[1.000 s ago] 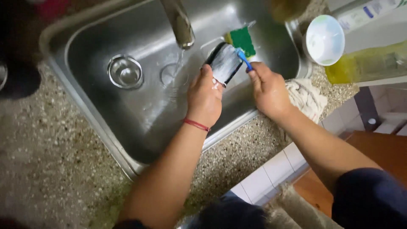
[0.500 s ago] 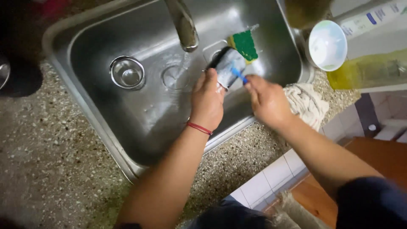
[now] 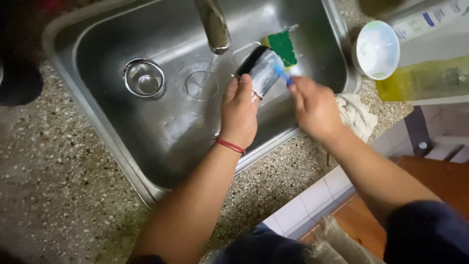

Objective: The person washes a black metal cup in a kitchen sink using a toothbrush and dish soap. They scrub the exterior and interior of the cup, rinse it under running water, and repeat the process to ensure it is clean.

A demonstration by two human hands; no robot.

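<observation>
While wet: steel sink (image 3: 146, 146), speckled counter (image 3: 49, 171).

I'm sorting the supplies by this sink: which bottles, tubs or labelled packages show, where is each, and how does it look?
White bottle: top right, behind the sink, lying slantwise, blue patch on its label.
Yellow bottle: right edge, below the white one, clear with yellow-green liquid.
Round tub: beside the sink's right rim, white with pale green inside.

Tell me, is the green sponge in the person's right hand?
No, the right hand holds a blue brush, while the green sponge lies in the sink.
</observation>
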